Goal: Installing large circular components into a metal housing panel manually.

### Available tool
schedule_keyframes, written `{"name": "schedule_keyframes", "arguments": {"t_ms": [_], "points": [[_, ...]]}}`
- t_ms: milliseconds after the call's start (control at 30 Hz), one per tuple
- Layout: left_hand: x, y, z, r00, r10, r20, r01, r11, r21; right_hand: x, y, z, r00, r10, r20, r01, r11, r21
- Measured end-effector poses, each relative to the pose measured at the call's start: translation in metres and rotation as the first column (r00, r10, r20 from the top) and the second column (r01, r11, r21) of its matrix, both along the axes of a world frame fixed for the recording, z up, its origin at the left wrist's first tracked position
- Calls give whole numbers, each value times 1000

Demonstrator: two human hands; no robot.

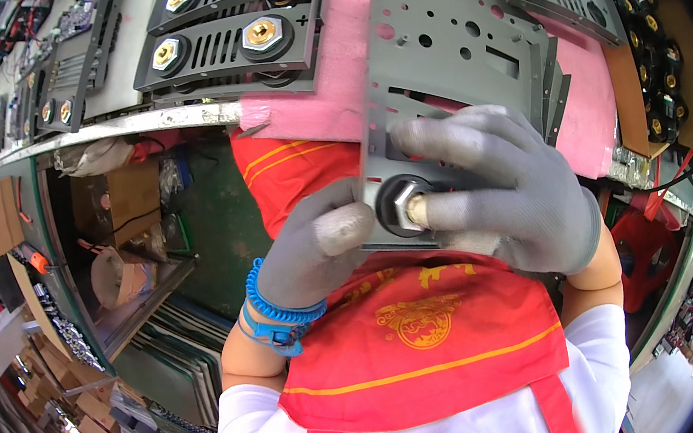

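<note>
Left hand (309, 245), in a grey glove, grasps the left edge of a grey panel (445, 49), with its thumb near a hexagonal nut (402, 202). The right hand (516, 187), gloved also, reaches over the panel from the right; one fingertip rests at the nut, while other fingers are curved above the panel. Whether this hand grips the nut or only presses it, I cannot tell. The panel is in the centre of the frame, tilted, with its upper part over the pink mat (305, 112) of the bench (209, 114). The nut sits in a black ring (385, 212) near the panel's lower end.

In the upper left of the frame are grey plates (207, 54) with slots and similar nuts. Another grey frame (559, 6) lies at the upper right, and beside it a carton (629, 90) holds black parts (652, 66) with gold-coloured centres.
</note>
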State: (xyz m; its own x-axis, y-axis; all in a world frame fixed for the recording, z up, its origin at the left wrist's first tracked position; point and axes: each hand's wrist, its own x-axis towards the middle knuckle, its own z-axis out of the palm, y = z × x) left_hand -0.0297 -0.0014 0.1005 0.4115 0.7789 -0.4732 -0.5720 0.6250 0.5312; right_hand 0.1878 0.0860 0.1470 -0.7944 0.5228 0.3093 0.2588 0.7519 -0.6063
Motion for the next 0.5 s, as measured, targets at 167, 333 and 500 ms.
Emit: {"name": "schedule_keyframes", "arguments": {"t_ms": [167, 333, 500], "points": [[1, 6, 14, 998, 35, 58, -35, 999, -15, -6, 5, -9, 992, 113, -59, -106, 988, 112], [8, -3, -9, 997, 58, 56, -57, 998, -22, -5, 8, 6, 989, 146, 36, -148, 985, 85], [16, 4, -10, 997, -14, 80, 12, 1000, 21, -8, -7, 13, 994, 108, 3, -108, 987, 121]]}}
